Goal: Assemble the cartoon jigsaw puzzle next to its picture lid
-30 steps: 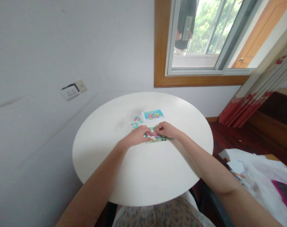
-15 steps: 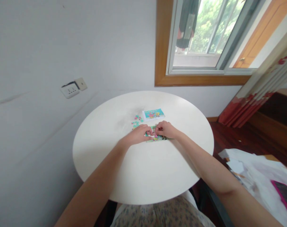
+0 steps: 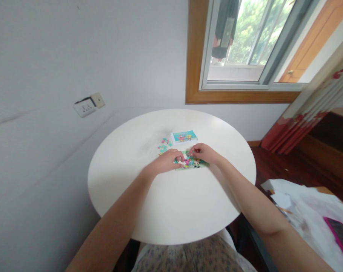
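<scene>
We're partway, by our judgement: colour fills much of the puzzle [image 3: 191, 163], white gaps show by our left hand [image 3: 168, 160], and loose pieces [image 3: 164, 146] lie unplaced beyond that hand. Here's the puzzle, flat on the white table [image 3: 171, 211] between our 2 hands, green-edged, bright with pink and yellow. Left fingers curl at its left side; our right hand's [image 3: 206, 153] fingertips bunch over its far edge. Gripping pieces? We can't tell!

Wide passage near, tight quarters beyond

The table [image 3: 171, 211] offers open room between the forearms and along its right side. Past the puzzle [image 3: 194, 163], the box [image 3: 184, 137] blocks the way ahead and loose pieces [image 3: 162, 147] crowd beyond the left hand [image 3: 168, 161]; a narrow gap separates it from the right hand [image 3: 205, 153].
</scene>
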Tool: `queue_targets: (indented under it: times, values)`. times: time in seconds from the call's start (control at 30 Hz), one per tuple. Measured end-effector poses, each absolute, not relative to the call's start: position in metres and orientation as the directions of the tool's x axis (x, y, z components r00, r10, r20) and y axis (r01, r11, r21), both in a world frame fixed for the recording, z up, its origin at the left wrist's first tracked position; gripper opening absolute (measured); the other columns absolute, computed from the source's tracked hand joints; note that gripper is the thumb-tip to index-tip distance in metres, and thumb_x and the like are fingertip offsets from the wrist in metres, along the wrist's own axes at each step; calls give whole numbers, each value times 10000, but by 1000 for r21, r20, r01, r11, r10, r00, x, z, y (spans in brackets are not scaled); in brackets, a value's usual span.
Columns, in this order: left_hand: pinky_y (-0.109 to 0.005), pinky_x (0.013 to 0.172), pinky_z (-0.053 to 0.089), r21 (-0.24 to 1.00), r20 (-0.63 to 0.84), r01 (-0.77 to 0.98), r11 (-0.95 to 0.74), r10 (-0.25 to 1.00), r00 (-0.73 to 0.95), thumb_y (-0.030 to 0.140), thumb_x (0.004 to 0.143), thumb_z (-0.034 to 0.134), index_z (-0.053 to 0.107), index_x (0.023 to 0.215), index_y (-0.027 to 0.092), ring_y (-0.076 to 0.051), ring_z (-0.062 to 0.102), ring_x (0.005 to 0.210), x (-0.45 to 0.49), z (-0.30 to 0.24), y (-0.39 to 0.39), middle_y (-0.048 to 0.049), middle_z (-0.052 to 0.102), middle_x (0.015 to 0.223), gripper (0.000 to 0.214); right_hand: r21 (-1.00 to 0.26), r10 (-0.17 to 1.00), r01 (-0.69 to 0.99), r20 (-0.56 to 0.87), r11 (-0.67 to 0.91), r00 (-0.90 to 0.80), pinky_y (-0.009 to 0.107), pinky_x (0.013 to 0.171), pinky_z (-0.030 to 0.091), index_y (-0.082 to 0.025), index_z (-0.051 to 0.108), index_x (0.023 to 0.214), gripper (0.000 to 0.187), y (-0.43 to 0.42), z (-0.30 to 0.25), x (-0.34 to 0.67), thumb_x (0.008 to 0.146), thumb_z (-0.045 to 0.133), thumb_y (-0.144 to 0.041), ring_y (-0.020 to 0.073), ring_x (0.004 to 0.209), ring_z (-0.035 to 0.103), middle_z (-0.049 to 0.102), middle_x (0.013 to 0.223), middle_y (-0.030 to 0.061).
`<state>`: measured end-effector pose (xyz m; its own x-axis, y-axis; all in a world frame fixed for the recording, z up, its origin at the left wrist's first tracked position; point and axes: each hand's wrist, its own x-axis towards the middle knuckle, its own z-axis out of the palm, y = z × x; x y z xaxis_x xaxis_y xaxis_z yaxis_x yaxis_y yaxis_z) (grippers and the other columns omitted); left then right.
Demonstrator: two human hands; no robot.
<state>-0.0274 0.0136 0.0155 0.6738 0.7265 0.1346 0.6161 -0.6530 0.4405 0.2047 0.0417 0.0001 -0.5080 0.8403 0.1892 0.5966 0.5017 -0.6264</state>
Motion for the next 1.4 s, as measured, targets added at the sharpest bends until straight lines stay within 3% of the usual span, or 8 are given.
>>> queue_targets:
  times: [0.17, 0.57, 0.77, 0.93, 1.17, 1.4]
  values:
    - [-266, 802, 399, 430, 144, 609, -666, 717, 682, 300, 770, 637, 642, 954, 216, -183, 538, 882, -28, 17, 13, -11, 575, 856, 203, -620, 796, 572, 148, 537, -587, 198, 597, 361, -174, 753, 834, 167, 37, 1, 199, 742, 630, -238, 97, 610, 489, 606, 656, -3]
    - [-265, 811, 397, 416, 121, 616, -669, 713, 691, 298, 784, 623, 679, 975, 219, -185, 550, 888, -27, 15, 15, -19, 587, 859, 214, -402, 784, 684, 169, 609, -598, 227, 709, 375, -244, 770, 820, 138, 31, 3, 192, 747, 655, -266, 138, 746, 538, 644, 742, 17]
    - [-274, 795, 427, 451, 148, 611, -650, 730, 668, 312, 805, 593, 674, 981, 209, -184, 558, 869, -30, 18, 15, -32, 598, 877, 220, -534, 778, 604, 184, 592, -600, 210, 661, 392, -200, 773, 856, 194, 33, 4, 196, 797, 593, -242, 118, 681, 538, 642, 693, 20]
    - [-312, 856, 437, 368, 255, 723, -585, 811, 526, 193, 820, 509, 670, 960, 182, -190, 563, 874, -48, 21, 28, -46, 619, 860, 214, -563, 747, 547, 211, 620, -630, 213, 665, 397, -187, 769, 843, 172, 33, 2, 197, 786, 616, -243, 121, 691, 552, 666, 718, 25]
    - [-321, 898, 434, 265, 354, 919, -291, 916, 188, 102, 784, 485, 674, 1039, 226, -200, 564, 894, -84, 19, 45, -49, 601, 898, 341, -504, 720, 551, 237, 665, -653, 230, 747, 396, -210, 765, 803, 121, 31, -2, 193, 761, 660, -254, 140, 780, 576, 687, 786, 29]
    - [-322, 928, 437, 277, 360, 941, -197, 929, 89, 107, 790, 478, 677, 1028, 227, -200, 568, 922, -91, 14, 49, -54, 611, 928, 333, -504, 730, 562, 232, 656, -643, 225, 721, 396, -202, 764, 796, 112, 30, -1, 193, 758, 661, -224, 134, 745, 566, 681, 769, 29]
